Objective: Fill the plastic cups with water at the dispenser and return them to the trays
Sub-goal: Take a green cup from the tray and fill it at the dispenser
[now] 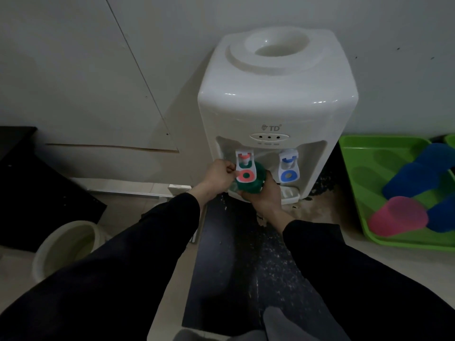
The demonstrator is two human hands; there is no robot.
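Note:
A white water dispenser (278, 104) stands against the wall. It has a red tap (245, 168) on the left and a blue tap (289, 168) on the right. My right hand (264, 195) grips a green plastic cup (256, 182) from below, right under the red tap. My left hand (219, 178) pinches the left edge of the red tap's paddle. A green tray (364, 193) at the right holds several blue cups (418, 173) and a pink cup (397, 216) lying on their sides.
A pale bucket (66, 247) sits on the floor at the lower left. A black panel (44, 190) leans at the left. A dark, speckled mat (246, 254) runs from the dispenser toward me. A second green tray's edge (450, 141) shows at far right.

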